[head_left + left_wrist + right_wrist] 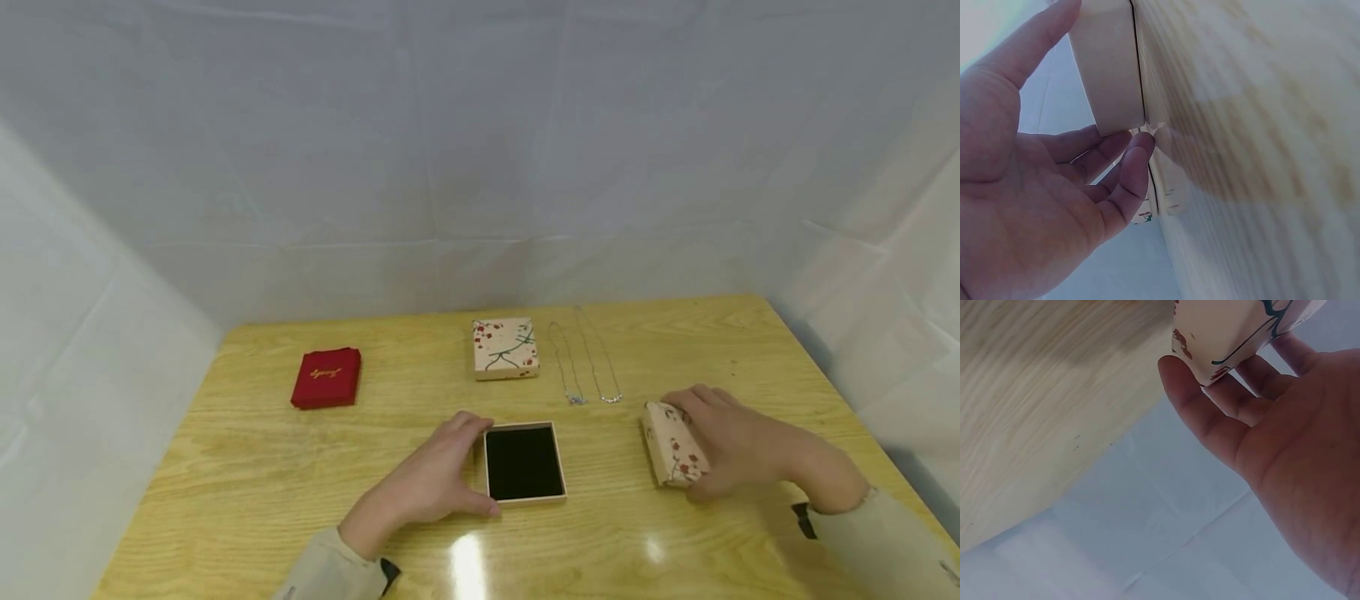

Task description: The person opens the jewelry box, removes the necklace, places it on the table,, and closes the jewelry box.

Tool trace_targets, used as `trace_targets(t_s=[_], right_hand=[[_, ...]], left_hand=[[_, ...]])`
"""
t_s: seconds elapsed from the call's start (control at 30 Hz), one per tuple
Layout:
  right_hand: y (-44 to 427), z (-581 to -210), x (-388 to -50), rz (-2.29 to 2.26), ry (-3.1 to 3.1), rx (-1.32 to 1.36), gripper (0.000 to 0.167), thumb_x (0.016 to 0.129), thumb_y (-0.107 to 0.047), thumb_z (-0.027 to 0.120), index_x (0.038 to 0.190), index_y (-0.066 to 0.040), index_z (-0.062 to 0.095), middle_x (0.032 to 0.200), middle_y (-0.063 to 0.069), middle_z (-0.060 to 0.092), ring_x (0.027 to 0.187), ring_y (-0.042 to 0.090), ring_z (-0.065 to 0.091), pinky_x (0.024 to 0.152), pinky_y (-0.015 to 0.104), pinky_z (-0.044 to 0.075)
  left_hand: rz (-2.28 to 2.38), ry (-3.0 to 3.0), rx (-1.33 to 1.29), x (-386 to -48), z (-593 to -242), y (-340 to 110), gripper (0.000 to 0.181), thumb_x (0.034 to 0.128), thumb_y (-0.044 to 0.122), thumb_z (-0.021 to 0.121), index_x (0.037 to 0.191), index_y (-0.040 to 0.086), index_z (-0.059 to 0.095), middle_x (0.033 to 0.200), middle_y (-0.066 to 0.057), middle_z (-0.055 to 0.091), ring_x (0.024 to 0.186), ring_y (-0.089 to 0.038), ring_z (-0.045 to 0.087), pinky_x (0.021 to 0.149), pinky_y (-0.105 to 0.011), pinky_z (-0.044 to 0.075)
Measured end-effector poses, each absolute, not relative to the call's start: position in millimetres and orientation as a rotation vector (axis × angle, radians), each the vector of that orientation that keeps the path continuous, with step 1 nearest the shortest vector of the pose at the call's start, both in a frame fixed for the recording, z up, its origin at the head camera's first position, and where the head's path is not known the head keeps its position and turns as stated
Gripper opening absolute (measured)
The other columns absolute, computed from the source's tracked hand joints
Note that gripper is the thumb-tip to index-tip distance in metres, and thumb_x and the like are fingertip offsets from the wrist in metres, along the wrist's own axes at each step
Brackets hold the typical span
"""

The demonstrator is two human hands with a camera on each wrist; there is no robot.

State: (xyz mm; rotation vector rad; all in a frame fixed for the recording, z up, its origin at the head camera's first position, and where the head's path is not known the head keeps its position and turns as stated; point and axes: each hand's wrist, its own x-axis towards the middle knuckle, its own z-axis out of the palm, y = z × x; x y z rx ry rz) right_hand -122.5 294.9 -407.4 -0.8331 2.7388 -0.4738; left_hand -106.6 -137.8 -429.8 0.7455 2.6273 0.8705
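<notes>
A shallow open box base [525, 500] with a black lining lies on the table at front centre. My left hand [438, 475] grips it from its left side, thumb at the near corner and fingers at the far one. The left wrist view shows the plain side wall of the box base [1107, 69] beside those fingers. To the right, my right hand [738, 446] holds a flower-printed box lid [672, 450], tilted on its side. Fingers [1210, 425] curl along the edge of the lid [1229, 331] in the right wrist view; its inside is hidden.
Two thin silver necklaces [576, 398] [611, 398] lie stretched out behind, between both hands. A flower-printed box [506, 348] with its lid on stands at the back centre. A red box [327, 377] with gold lettering sits at the left. White sheeting [480, 167] surrounds the wooden table [247, 483].
</notes>
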Motion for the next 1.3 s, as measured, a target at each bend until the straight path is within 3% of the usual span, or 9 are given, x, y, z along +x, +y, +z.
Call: trace_targets(t_s=[0.3,0.57,1.07,1.3], right_hand=[[271.0,-395.3,-124.7,-0.546,2.752,-0.875,0.11,0.07,-0.047,0.096,0.155,-0.006,0.039,0.13,0.002,0.05,0.106,0.018,0.047,0.08,0.034,0.051],[247.6,-391.8,-127.1,-0.643,2.74,-0.883,0.11,0.069,-0.043,0.096,0.158,-0.012,0.038,0.138,0.005,0.047,0.104,0.017,0.048,0.077,0.029,0.052],[201.6,-390.2,-126.2,-0.599,2.769,-0.962,0.117,0.068,-0.051,0.094,0.162,-0.014,0.036,0.149,0.008,0.046,0.116,0.016,0.05,0.088,0.035,0.055],[179.7,-394.9,-126.3,-0.607,2.763,-0.999,0.117,0.066,-0.052,0.094,0.161,-0.012,0.038,0.145,0.008,0.049,0.11,0.014,0.052,0.086,0.032,0.056]], left_hand=[[0.862,2.627,0.751,-106.6,-429.6,-135.3,0.109,0.0745,0.044,0.097,0.159,0.002,0.042,0.15,-0.009,0.05,0.14,-0.028,0.048,0.121,-0.047,0.039],[0.86,2.633,0.766,-106.8,-428.7,-132.3,0.111,0.0739,0.044,0.098,0.159,0.0,0.042,0.151,-0.01,0.05,0.141,-0.029,0.047,0.121,-0.048,0.039],[0.849,2.632,0.743,-106.3,-429.4,-127.6,0.117,0.0724,0.046,0.098,0.162,0.0,0.037,0.156,-0.012,0.047,0.145,-0.031,0.044,0.122,-0.048,0.036],[0.854,2.634,0.735,-106.5,-429.5,-127.9,0.121,0.0715,0.047,0.098,0.163,0.0,0.034,0.158,-0.013,0.046,0.146,-0.032,0.042,0.123,-0.048,0.036]])
